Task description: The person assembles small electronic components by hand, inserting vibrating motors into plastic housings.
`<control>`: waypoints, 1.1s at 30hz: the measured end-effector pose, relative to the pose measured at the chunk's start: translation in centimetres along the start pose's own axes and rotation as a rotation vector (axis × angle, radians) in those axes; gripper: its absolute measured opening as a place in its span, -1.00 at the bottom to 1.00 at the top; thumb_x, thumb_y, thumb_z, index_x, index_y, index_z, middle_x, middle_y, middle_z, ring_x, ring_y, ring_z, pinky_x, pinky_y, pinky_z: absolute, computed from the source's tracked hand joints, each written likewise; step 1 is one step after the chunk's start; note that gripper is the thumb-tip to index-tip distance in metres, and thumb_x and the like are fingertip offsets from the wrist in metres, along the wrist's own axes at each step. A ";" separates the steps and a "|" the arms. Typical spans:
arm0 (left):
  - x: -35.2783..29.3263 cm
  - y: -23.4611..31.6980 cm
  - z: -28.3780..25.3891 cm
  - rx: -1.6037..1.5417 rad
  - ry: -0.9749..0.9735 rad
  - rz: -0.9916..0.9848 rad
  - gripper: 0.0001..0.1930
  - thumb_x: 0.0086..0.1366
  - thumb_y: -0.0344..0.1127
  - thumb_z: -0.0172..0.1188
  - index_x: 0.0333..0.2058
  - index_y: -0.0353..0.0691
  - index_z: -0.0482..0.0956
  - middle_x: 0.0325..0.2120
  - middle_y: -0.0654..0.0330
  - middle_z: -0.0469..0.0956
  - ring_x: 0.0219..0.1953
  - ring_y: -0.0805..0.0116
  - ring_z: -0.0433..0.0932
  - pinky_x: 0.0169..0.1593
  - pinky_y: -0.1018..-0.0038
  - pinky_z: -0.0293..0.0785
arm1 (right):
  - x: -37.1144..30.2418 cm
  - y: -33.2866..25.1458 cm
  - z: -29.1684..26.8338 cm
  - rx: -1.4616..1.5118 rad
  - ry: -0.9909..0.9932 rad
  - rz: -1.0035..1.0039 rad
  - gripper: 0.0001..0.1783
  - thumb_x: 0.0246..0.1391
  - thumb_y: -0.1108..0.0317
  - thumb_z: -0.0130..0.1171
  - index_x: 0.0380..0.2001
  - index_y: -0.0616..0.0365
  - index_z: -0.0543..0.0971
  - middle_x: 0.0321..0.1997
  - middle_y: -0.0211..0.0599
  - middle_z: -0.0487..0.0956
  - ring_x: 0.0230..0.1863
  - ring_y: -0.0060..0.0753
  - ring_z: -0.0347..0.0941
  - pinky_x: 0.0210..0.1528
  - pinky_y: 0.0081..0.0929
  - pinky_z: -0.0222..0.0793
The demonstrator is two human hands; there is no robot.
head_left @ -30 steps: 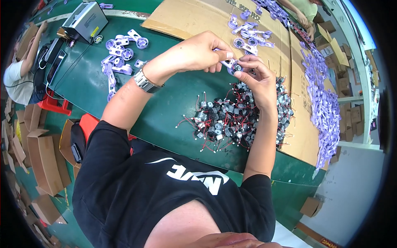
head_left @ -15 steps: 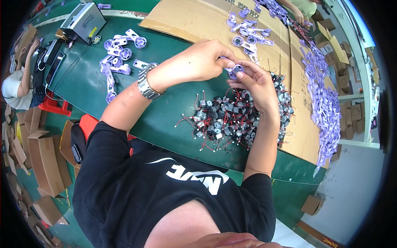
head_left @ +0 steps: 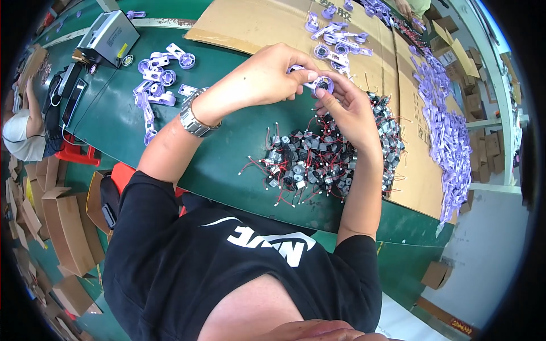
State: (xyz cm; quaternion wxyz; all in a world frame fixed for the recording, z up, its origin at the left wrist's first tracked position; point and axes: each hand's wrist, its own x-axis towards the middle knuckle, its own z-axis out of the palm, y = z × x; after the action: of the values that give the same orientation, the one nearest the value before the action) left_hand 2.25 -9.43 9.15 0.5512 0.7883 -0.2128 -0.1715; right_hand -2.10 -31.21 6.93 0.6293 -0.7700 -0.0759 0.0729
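Both my hands hold one purple plastic housing point(head_left: 310, 83) above the table, a long flat body with a round ring at its end. My left hand point(head_left: 282, 73), with a metal watch on its wrist, pinches the body between thumb and fingers. At the ring end, my right hand point(head_left: 351, 111) closes its thumb and fingers around the rim. Something dark shows inside the ring, too small to make out. Below the right hand spreads a heap of small motors point(head_left: 310, 162), grey and black with red wires. My right forearm passes over part of this heap.
Purple housings point(head_left: 156, 79) lie in a loose group at left on the green table point(head_left: 227, 153). More lie on the cardboard sheet point(head_left: 250, 28), with a long pile point(head_left: 446, 148) at right. A grey metal box point(head_left: 108, 38) stands far left. Other people work nearby.
My hands and the housing have shifted slightly up and left in view. The housing has turned, showing more of its body and the dark part in the ring.
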 end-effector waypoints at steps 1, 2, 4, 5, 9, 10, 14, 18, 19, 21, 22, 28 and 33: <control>-0.1 0.0 0.0 0.018 -0.002 0.027 -0.74 0.53 -0.32 0.15 0.07 -0.24 0.69 -0.47 0.27 0.60 -0.46 0.56 0.54 -0.34 0.57 0.50 | -0.1 0.1 0.1 -0.055 0.017 -0.019 -0.58 0.36 0.41 0.25 0.22 0.28 0.51 -0.16 -0.38 0.66 -0.27 -0.61 0.55 -0.23 -0.55 0.55; -0.1 0.0 0.0 0.035 -0.003 0.053 -0.74 0.54 -0.32 0.14 0.07 -0.24 0.69 -0.46 0.28 0.60 -0.45 0.57 0.54 -0.33 0.57 0.51 | -0.1 0.2 0.2 -0.110 0.034 -0.037 -0.58 0.35 0.41 0.25 0.21 0.28 0.51 -0.16 -0.37 0.66 -0.26 -0.60 0.55 -0.24 -0.54 0.55; -0.3 0.3 -0.2 0.034 -0.011 0.058 -0.74 0.54 -0.33 0.14 0.07 -0.24 0.69 -0.46 0.27 0.60 -0.44 0.57 0.54 -0.33 0.57 0.51 | -0.1 0.2 0.2 -0.135 0.043 -0.031 -0.59 0.35 0.41 0.25 0.21 0.28 0.52 -0.17 -0.36 0.65 -0.26 -0.60 0.55 -0.25 -0.55 0.55; -0.4 0.4 -0.2 0.033 -0.017 0.063 -0.74 0.54 -0.33 0.13 0.07 -0.24 0.69 -0.45 0.27 0.60 -0.44 0.56 0.54 -0.32 0.58 0.51 | -0.1 0.2 0.2 -0.161 0.051 -0.026 -0.59 0.34 0.41 0.25 0.20 0.28 0.52 -0.18 -0.36 0.65 -0.25 -0.60 0.55 -0.26 -0.56 0.55; -0.4 -0.7 0.0 0.115 0.035 0.183 -0.74 0.54 -0.32 0.14 0.07 -0.24 0.69 -0.45 0.27 0.60 -0.42 0.56 0.54 -0.31 0.58 0.52 | 0.1 0.3 0.6 -0.044 0.035 -0.025 -0.56 0.37 0.37 0.24 0.24 0.26 0.48 -0.21 -0.37 0.63 -0.29 -0.59 0.58 -0.26 -0.56 0.58; -0.4 -0.7 -0.1 0.108 0.033 0.215 -0.74 0.54 -0.31 0.14 0.07 -0.24 0.69 -0.45 0.27 0.60 -0.42 0.57 0.54 -0.30 0.58 0.51 | -0.1 -0.1 0.6 0.032 0.014 0.023 -0.58 0.38 0.33 0.24 0.23 0.25 0.50 -0.22 -0.33 0.63 -0.29 -0.57 0.57 -0.28 -0.55 0.58; -0.3 -0.5 -0.7 0.094 -0.020 0.192 -0.74 0.54 -0.26 0.15 0.05 -0.24 0.69 -0.44 0.26 0.61 -0.42 0.56 0.56 -0.29 0.57 0.54 | 0.3 0.0 0.1 0.182 -0.051 0.081 -0.54 0.41 0.18 0.23 0.24 0.19 0.52 -0.23 -0.26 0.64 -0.32 -0.51 0.59 -0.32 -0.53 0.58; 0.2 -1.5 -3.3 0.202 0.093 0.129 -0.58 0.56 0.00 0.11 0.16 -0.16 0.55 -0.39 0.18 0.63 -0.44 0.44 0.59 -0.33 0.48 0.57 | 1.7 -0.5 0.3 0.149 0.126 0.093 -0.63 0.33 0.14 0.33 0.06 0.13 0.65 -0.51 -0.51 0.55 -0.54 -0.71 0.40 -0.52 -0.71 0.21; 0.3 -2.1 -4.8 0.441 0.218 0.109 -0.56 0.55 0.06 0.11 0.14 -0.16 0.54 -0.37 0.13 0.63 -0.45 0.38 0.59 -0.32 0.44 0.56 | 2.6 -0.6 -0.2 0.107 0.157 0.129 -0.63 0.29 0.10 0.36 -0.01 0.12 0.67 -0.57 -0.59 0.50 -0.60 -0.76 0.29 -0.56 -0.72 0.10; 0.2 -3.9 -8.0 0.761 0.153 0.053 -0.65 0.42 -0.11 0.28 0.04 -0.19 0.57 -0.38 0.06 0.62 -0.34 0.15 0.60 -0.18 0.31 0.56 | 4.5 -0.5 -2.3 0.067 0.160 0.182 -0.50 0.25 0.12 0.40 0.12 0.20 0.59 -0.52 -0.52 0.57 -0.57 -0.76 0.32 -0.52 -0.70 0.16; -0.5 -4.2 -9.3 0.887 0.047 -0.050 -0.65 0.33 -0.18 0.36 0.01 -0.20 0.58 -0.36 0.04 0.63 -0.29 0.08 0.61 -0.13 0.26 0.57 | 5.4 0.7 -2.3 0.155 0.237 0.104 -0.37 0.23 0.15 0.42 0.24 0.26 0.47 -0.40 -0.39 0.64 -0.48 -0.68 0.42 -0.44 -0.65 0.28; -8.3 -10.1 -9.7 1.343 -0.035 -0.092 -0.52 0.07 -0.45 0.43 0.01 -0.24 0.53 0.01 -0.01 0.48 0.08 -0.07 0.44 0.07 0.11 0.48 | 4.6 2.4 0.5 -0.211 0.084 -0.027 -0.41 0.28 0.27 0.33 0.29 0.26 0.47 -0.03 -0.08 0.71 -0.10 -0.31 0.64 -0.08 -0.33 0.58; -8.7 -12.6 -10.9 1.150 0.085 0.112 -0.65 0.20 -0.47 0.35 -0.04 -0.23 0.52 -0.13 -0.01 0.54 0.01 -0.08 0.48 0.05 0.09 0.45 | 1.1 1.5 3.6 -0.911 -0.236 0.003 -0.73 0.23 0.19 0.29 -0.36 0.18 0.76 -0.19 0.01 0.72 -0.11 0.16 0.62 -0.02 0.04 0.53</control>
State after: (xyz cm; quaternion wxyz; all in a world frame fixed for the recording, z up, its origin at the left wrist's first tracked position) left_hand 2.20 7.62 1.26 0.0506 0.9548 -0.2909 0.0327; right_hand -1.77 -27.88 4.72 0.2141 -0.9544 -0.1700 0.1201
